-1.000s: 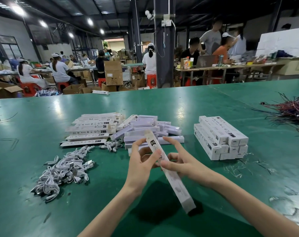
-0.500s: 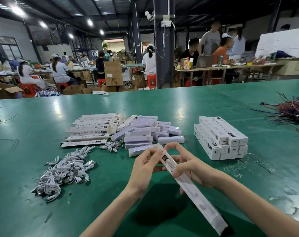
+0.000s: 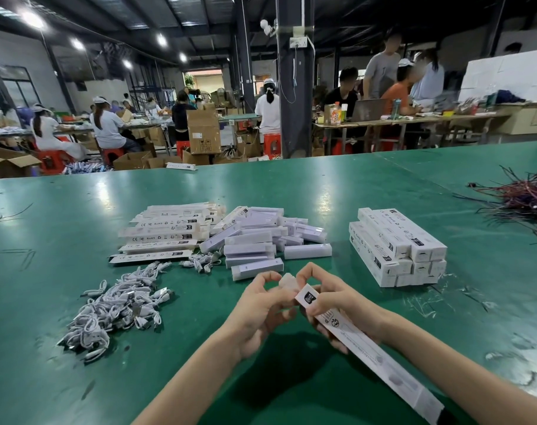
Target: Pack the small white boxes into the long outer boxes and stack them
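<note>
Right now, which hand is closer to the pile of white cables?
Left. The left hand is to the right of the cable pile, apart from it; the right hand is even farther right, gripping the long outer box.

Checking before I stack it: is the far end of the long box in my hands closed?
Not closed yet: the end flap sticks out past the long box, between the left hand and right hand, though blurred.
</note>
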### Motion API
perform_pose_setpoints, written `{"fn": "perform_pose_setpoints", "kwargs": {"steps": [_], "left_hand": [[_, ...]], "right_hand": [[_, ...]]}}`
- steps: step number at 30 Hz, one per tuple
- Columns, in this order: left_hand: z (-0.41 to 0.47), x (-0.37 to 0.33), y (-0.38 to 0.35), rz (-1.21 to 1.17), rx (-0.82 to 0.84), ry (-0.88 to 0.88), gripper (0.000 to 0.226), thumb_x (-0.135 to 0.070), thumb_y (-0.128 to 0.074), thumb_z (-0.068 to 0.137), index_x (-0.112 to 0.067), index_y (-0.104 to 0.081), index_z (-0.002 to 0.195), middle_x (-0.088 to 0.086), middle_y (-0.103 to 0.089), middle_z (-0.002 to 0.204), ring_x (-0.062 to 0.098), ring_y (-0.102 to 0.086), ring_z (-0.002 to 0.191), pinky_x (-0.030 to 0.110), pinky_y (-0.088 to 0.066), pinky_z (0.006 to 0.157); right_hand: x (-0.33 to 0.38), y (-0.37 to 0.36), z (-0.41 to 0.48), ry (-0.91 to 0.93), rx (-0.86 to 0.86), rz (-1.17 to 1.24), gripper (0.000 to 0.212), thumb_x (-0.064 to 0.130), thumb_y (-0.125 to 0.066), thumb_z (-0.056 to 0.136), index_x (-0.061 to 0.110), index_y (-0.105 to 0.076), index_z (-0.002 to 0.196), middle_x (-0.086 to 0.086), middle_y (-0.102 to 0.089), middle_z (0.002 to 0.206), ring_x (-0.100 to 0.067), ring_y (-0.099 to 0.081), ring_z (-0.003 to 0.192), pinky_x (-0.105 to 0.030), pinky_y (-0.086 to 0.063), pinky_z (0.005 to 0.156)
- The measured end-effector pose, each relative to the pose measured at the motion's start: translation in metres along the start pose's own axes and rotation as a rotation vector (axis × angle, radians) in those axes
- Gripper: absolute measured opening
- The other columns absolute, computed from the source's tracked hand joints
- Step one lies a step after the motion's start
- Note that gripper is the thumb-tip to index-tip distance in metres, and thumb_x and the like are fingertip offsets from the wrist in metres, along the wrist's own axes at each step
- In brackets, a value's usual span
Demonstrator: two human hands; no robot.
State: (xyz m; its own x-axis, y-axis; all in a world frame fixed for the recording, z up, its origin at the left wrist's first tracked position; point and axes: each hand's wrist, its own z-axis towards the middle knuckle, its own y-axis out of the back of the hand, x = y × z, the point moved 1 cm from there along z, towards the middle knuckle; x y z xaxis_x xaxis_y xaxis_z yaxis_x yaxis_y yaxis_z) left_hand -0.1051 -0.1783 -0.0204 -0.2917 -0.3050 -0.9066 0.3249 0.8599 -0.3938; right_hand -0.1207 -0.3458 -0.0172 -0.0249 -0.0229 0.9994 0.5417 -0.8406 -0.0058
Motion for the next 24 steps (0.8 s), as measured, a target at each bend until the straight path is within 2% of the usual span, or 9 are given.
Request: {"fn": "perform_pose_setpoints", "kwargs": {"steps": [2, 5, 10, 12, 13, 15, 18, 21, 24], "left_hand": [[-0.0010, -0.0023, -0.0002, -0.055, 0.076, 0.118, 0.021, 0.009, -0.058, 0.081, -0.007, -0.048, 0.092, 0.006, -0.064, 0.069, 0.010, -0.054, 0.052, 0.017, -0.047, 0.051], [-0.0016, -0.0034, 0.0004, -0.037, 0.125, 0.162, 0.016, 0.008, -0.055, 0.080, -0.006, -0.053, 0.085, 0.009, -0.058, 0.075, 0.011, -0.052, 0.056, 0.018, -0.047, 0.056], [-0.0014, 0.0003, 0.0012, 0.036, 0.031, 0.047, 0.022, 0.015, -0.050, 0.085, -0.005, -0.057, 0.083, 0.010, -0.063, 0.081, 0.017, -0.060, 0.071, 0.023, -0.052, 0.066], [-0.0024, 0.0004, 0.0010, 0.061, -0.017, -0.048, 0.018, 0.014, -0.055, 0.084, -0.002, -0.061, 0.089, 0.009, -0.067, 0.079, 0.015, -0.064, 0.065, 0.023, -0.054, 0.064], [-0.0029, 0.0000, 0.0005, 0.063, -0.030, -0.088, 0.014, 0.009, -0.059, 0.083, -0.001, -0.063, 0.092, 0.011, -0.069, 0.081, 0.014, -0.066, 0.065, 0.022, -0.054, 0.064], [-0.0050, -0.0012, -0.0016, 0.058, -0.027, -0.143, 0.015, -0.008, -0.063, 0.084, -0.001, -0.069, 0.095, 0.014, -0.072, 0.091, 0.017, -0.069, 0.077, 0.022, -0.055, 0.068], [-0.0070, -0.0010, -0.0038, 0.068, -0.040, -0.172, 0.021, -0.023, -0.064, 0.083, -0.007, -0.076, 0.089, 0.013, -0.074, 0.097, 0.018, -0.069, 0.084, 0.024, -0.056, 0.072], [-0.0087, -0.0007, -0.0057, 0.041, -0.067, -0.175, 0.016, -0.020, -0.070, 0.072, -0.013, -0.078, 0.084, 0.011, -0.074, 0.093, 0.017, -0.068, 0.077, 0.024, -0.057, 0.070], [-0.0097, -0.0019, -0.0058, 0.070, -0.069, -0.180, 0.011, -0.008, -0.069, 0.079, -0.013, -0.078, 0.082, 0.013, -0.074, 0.088, 0.017, -0.068, 0.075, 0.024, -0.056, 0.068]], "right_hand": [[-0.0010, -0.0014, 0.0003, 0.009, 0.014, -0.005, 0.030, 0.014, -0.061, 0.070, 0.021, -0.045, 0.095, -0.001, -0.062, 0.074, -0.015, -0.050, 0.051, -0.022, -0.041, 0.045], [-0.0017, -0.0029, 0.0007, 0.007, 0.016, -0.032, 0.035, 0.020, -0.064, 0.066, 0.019, -0.045, 0.097, -0.012, -0.061, 0.086, -0.019, -0.047, 0.059, -0.029, -0.039, 0.054], [0.0008, -0.0050, -0.0004, 0.003, 0.021, -0.033, 0.034, 0.007, -0.057, 0.074, 0.010, -0.041, 0.104, -0.001, -0.065, 0.078, -0.011, -0.052, 0.054, -0.019, -0.043, 0.050], [0.0027, -0.0045, -0.0004, 0.014, -0.009, -0.024, 0.032, 0.006, -0.057, 0.077, 0.008, -0.042, 0.105, -0.004, -0.066, 0.082, -0.010, -0.052, 0.055, -0.019, -0.043, 0.050], [0.0040, -0.0034, -0.0005, 0.016, -0.029, -0.025, 0.032, 0.008, -0.058, 0.078, 0.008, -0.043, 0.106, -0.003, -0.066, 0.081, -0.010, -0.053, 0.055, -0.019, -0.044, 0.049], [0.0056, 0.0003, -0.0014, 0.009, -0.066, -0.034, 0.033, 0.011, -0.060, 0.079, 0.007, -0.044, 0.109, -0.002, -0.063, 0.078, -0.009, -0.056, 0.054, -0.017, -0.045, 0.045], [0.0051, 0.0038, -0.0029, -0.008, -0.082, -0.044, 0.034, 0.016, -0.062, 0.082, 0.013, -0.047, 0.112, -0.012, -0.060, 0.082, -0.018, -0.055, 0.054, -0.022, -0.045, 0.041], [0.0036, 0.0023, -0.0025, 0.009, -0.083, -0.038, 0.036, 0.014, -0.061, 0.084, 0.013, -0.043, 0.116, -0.014, -0.058, 0.085, -0.012, -0.060, 0.056, -0.017, -0.046, 0.044], [0.0033, 0.0003, -0.0023, 0.013, -0.089, -0.009, 0.040, 0.012, -0.061, 0.083, 0.010, -0.036, 0.114, -0.017, -0.057, 0.088, -0.008, -0.061, 0.055, -0.017, -0.046, 0.045]]}}
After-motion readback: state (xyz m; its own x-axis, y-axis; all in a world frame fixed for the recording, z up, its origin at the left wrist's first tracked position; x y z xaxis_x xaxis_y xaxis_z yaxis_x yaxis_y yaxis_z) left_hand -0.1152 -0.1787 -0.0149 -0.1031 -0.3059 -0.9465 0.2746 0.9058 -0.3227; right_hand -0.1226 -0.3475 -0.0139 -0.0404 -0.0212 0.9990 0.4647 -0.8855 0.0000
